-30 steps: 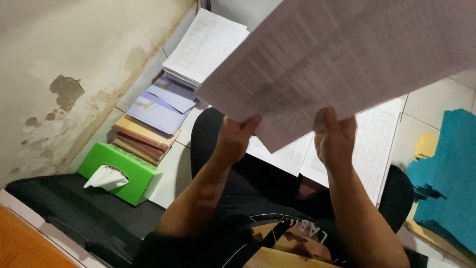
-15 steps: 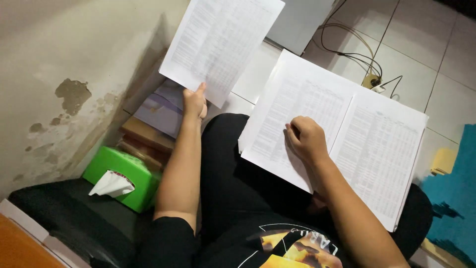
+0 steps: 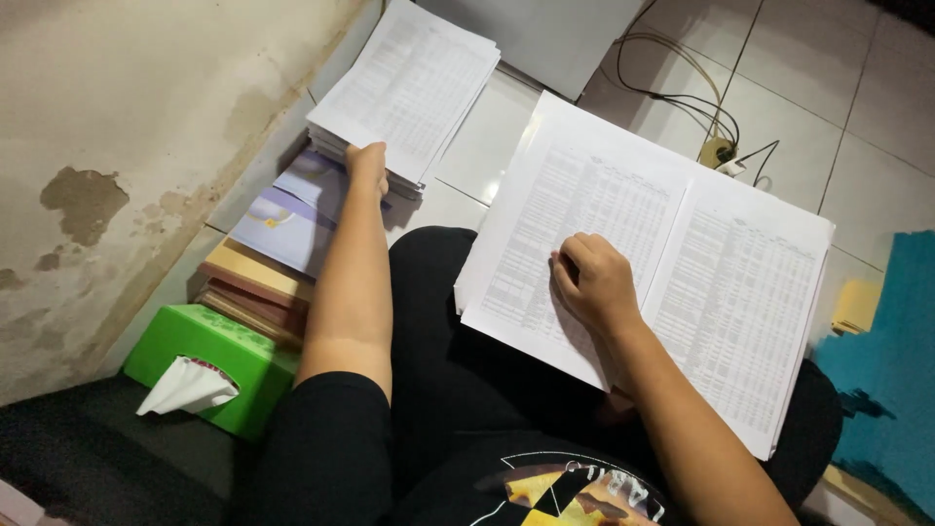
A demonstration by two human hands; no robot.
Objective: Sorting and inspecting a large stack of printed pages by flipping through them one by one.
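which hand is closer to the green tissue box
Left. The left hand rests on the edge of the paper stack by the wall, on the same side as the green tissue box. The right hand lies on the sheets across the lap, farther away.

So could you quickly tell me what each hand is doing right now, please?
Left hand: closed on the edge of the paper stack on the floor.
Right hand: loosely curled, resting on the printed sheets on the lap; holds nothing.

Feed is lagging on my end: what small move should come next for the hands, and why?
Probably lift the left hand off the side paper stack, since its sheet already lies flat there, and bring it back to the lap stack, where the right hand rests on the top printed sheet.
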